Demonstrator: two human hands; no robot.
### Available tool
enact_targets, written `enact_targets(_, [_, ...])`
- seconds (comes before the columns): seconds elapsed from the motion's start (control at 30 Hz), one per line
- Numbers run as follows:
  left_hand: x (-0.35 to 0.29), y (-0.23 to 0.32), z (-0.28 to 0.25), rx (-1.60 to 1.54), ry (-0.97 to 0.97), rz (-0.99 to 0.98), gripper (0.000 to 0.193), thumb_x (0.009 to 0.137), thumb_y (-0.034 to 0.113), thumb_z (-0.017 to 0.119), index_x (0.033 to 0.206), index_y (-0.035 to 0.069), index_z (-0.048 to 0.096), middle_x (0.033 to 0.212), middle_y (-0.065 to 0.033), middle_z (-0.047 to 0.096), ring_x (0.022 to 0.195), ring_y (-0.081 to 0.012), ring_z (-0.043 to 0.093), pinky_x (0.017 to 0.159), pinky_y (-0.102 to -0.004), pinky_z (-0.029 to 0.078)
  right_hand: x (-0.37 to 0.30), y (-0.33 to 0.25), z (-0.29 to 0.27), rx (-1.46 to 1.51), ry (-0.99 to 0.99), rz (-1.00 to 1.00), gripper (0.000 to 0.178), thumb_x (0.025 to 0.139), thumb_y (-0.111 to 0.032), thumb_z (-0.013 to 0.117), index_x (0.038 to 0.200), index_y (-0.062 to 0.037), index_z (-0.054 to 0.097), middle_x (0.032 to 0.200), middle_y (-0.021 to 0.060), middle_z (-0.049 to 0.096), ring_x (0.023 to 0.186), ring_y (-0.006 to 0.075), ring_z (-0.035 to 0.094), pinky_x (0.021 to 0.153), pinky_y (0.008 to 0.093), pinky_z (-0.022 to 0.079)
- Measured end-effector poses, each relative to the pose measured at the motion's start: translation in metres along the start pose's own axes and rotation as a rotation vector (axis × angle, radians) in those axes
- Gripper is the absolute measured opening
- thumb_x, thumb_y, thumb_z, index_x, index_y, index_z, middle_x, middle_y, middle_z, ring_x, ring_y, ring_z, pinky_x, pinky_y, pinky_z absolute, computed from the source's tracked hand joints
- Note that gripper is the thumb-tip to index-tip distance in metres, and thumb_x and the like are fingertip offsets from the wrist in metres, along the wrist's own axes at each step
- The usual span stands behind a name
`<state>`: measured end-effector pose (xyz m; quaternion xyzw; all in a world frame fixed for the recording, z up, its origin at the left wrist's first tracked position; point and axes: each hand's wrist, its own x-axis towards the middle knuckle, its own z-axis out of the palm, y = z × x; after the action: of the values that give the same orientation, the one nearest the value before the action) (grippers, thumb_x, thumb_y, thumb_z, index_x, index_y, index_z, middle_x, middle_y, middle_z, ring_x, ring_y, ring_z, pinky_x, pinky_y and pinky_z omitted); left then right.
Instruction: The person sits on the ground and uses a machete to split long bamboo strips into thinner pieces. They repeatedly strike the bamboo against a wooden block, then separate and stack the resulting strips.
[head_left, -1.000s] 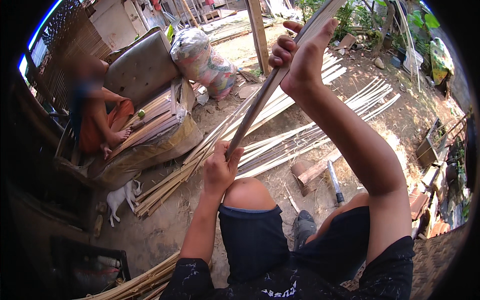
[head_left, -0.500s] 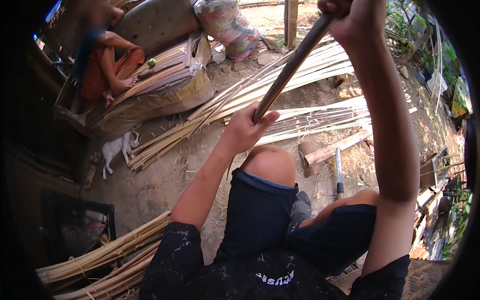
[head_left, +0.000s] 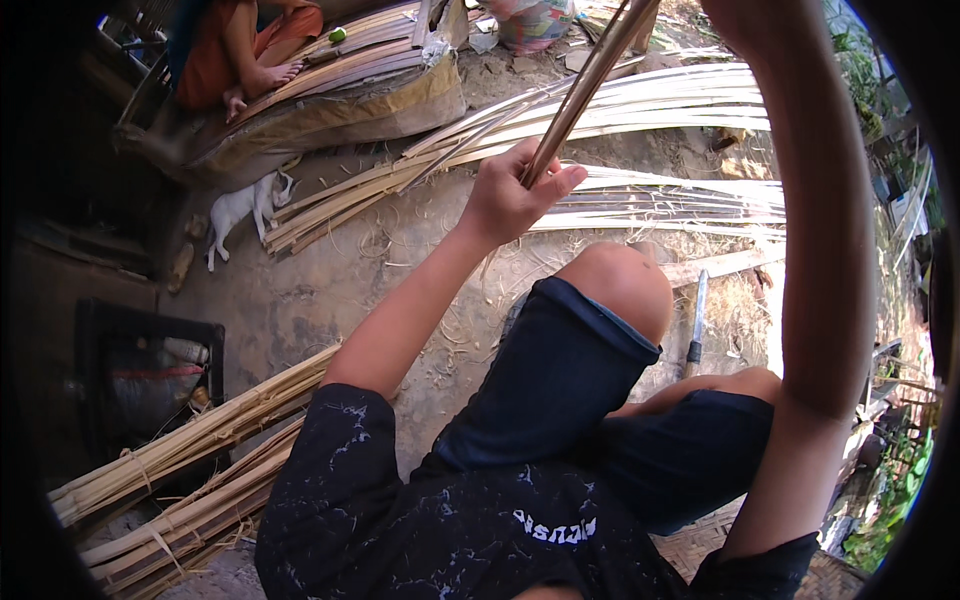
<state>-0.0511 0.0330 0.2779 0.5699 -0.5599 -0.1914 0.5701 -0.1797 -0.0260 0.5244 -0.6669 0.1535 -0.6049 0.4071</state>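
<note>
"How to describe the left hand (head_left: 512,200)?"

"As closed in a grip, with fingers curled round and thumb (head_left: 567,181) jutting toward the right."

"And as for the left forearm (head_left: 410,305)?"

"Slanting up and rightward to the wrist, bare all the way."

"On to the right arm (head_left: 825,250), then."

"Bare too; raised steeply, reaching higher than the left, with forearm almost vertical."

"And at the end, for the right hand (head_left: 755,15)?"

"Cut off by the top edge, with fingers out of sight; impossible to read the grip."
</note>
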Motion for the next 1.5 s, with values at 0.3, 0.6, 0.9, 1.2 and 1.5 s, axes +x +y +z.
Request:
enact_targets(0.3, [-0.037, -0.049, 0.005, -0.183, 0.051, -0.017, 0.022, 0.09, 0.022, 0.076, 0.082, 0.008, 0.06, 0.067, 0.009, 0.05, 0.062, -0.0007, 0.041, 0.054, -0.0209, 0.036, -0.012, 0.011, 0.02, 0.022, -0.094, 0.11, 0.036, 0.106, -0.037, 0.042, 0.099, -0.0038, 0.053, 0.058, -0.0066, 0.039, 0.044, 0.0047, 0.035, 0.036, 0.021, 0.027])
enact_targets(0.6, [-0.092, -0.093, 0.006, 0.183, 0.033, -0.116, 0.062, 0.086, 0.031, 0.078, 0.135, 0.004, 0.052, 0.118, -0.0146, 0.063, 0.114, -0.0268, 0.062, 0.099, -0.0389, 0.05, -0.003, 0.033, 0.004, 0.008, 0.189, 0.167, 0.036, 0.107, -0.038, 0.039, 0.1, -0.0066, 0.053, 0.059, -0.0064, 0.039, 0.044, 0.0064, 0.035, 0.036, 0.0231, 0.03])
enact_targets(0.9, [-0.097, -0.083, -0.026, 0.171, -0.192, -0.062, 0.025, 0.099, 0.022, 0.058, 0.111, 0.002, 0.067, 0.095, -0.0128, 0.071, 0.096, -0.022, 0.071, 0.082, -0.0318, 0.056, 0.029, 0.047, -0.049, 0.098, 0.15, 0.024, 0.043, 0.103, -0.042, 0.049, 0.114, -0.0006, 0.05, 0.062, -0.0074, 0.033, 0.046, 0.0054, 0.032, 0.04, 0.0185, 0.032])
enact_targets(1.2, [-0.104, -0.051, 0.004, -0.125, 0.017, -0.053, 0.033, 0.106, 0.033, 0.047, 0.096, 0.003, 0.056, 0.068, -0.0046, 0.053, 0.061, -0.0138, 0.052, 0.059, -0.0285, 0.044, 0.057, 0.032, -0.091, 0.363, 0.125, 0.191, 0.033, 0.102, -0.035, 0.055, 0.112, -0.0031, 0.055, 0.063, -0.0067, 0.037, 0.045, 0.0022, 0.032, 0.034, 0.0172, 0.027])
enact_targets(1.5, [-0.102, -0.053, 0.017, -0.113, -0.133, 0.141, 0.037, 0.103, 0.038, 0.052, 0.118, 0.004, 0.048, 0.07, -0.0064, 0.052, 0.066, -0.02, 0.054, 0.072, -0.0305, 0.048, 0.075, 0.045, -0.128, 0.246, 0.289, 0.089, 0.03, 0.103, -0.035, 0.054, 0.108, -0.0055, 0.055, 0.068, -0.0052, 0.039, 0.047, 0.0048, 0.032, 0.038, 0.0215, 0.029])
